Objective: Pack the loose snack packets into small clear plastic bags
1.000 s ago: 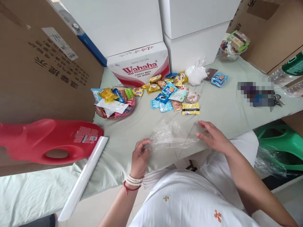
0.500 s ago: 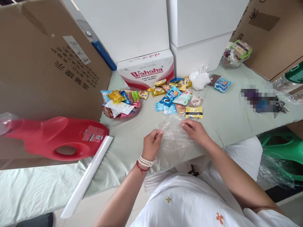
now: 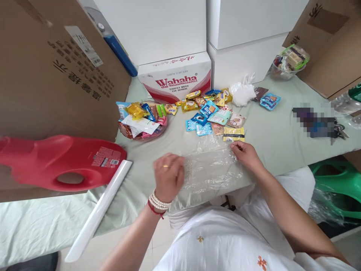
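Note:
A clear plastic bag [image 3: 213, 169] is spread between my two hands, low over the cloth-covered table. My left hand [image 3: 168, 177], somewhat blurred, has its fingers curled at the bag's left edge. Pinched between the thumb and fingers of my right hand [image 3: 246, 155] is the bag's upper right corner. Just beyond the bag lies a loose pile of wrapped snacks, with a yellow packet [image 3: 234, 134], a blue packet [image 3: 209, 108] and a pale green packet [image 3: 219, 116] among them. The yellow packet is close to my right fingertips.
A bowl [image 3: 158, 133] heaped with snacks stands left of the pile. Behind sits a Wahaha carton [image 3: 175, 81]; a crumpled white bag [image 3: 242, 92] is right of it. A red jug [image 3: 62, 162] and a white strip [image 3: 98, 210] lie left. A green jug [image 3: 335, 180] is lower right.
My left hand has moved left and turned its back upward. My right hand has shifted slightly right. The bag between them has gone from bunched to spread wider and flatter.

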The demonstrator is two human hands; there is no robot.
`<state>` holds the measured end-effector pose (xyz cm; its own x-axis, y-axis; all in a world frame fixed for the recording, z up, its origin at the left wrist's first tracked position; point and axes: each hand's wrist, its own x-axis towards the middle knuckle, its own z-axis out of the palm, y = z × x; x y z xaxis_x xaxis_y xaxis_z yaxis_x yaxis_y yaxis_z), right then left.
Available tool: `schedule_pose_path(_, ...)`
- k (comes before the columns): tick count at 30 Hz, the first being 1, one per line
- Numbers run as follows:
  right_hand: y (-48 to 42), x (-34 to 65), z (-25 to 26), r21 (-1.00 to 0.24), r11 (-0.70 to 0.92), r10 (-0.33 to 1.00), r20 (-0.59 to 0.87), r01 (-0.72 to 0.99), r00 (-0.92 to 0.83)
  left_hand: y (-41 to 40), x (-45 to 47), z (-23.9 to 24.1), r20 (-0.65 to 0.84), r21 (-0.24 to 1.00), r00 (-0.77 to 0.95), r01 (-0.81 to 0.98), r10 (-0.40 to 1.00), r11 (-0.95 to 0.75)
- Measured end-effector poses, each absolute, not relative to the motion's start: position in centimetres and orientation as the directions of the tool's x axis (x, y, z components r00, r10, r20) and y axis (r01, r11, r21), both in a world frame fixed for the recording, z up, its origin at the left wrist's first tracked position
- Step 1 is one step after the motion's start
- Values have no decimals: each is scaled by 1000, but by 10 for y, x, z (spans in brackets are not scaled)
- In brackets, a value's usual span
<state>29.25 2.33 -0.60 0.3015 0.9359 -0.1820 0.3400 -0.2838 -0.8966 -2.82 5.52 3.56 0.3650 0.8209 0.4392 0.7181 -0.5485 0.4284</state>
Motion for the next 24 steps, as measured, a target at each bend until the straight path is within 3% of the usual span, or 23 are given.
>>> schedule_pose_path(2,23,296,-4,-887,-290,940,-192,360,283,60,-18,32,278,387,619,628,734,-676)
schedule_pose_path(3,21,300,-3,-873,-295,942,-198,389,271,63,-14,26,202,369,657,636,726,-678)
schedule_pose_path(8,10,339,21,-660,-290,955,-250,693,161,58,-25,-9,60,240,600,767,798,-595)
schedule_pose_path(12,51,339,69,-470,-198,977,-24,860,212,30,-37,-17,72,207,586,783,807,-587)
schedule_pose_path(14,96,314,85,-405,-114,989,40,907,142,22,-37,-15,68,215,573,791,816,-573)
schedule_pose_path(17,169,258,84,-257,-45,997,-76,965,27,20,-35,-14,77,231,563,793,823,-564)
schedule_pose_path(20,217,213,63,-142,-97,979,-194,985,69,22,-36,-14,106,246,559,787,822,-566)
schedule_pose_path(24,220,198,40,-112,-116,949,-307,987,77,23,-38,-15,132,276,557,774,820,-571)
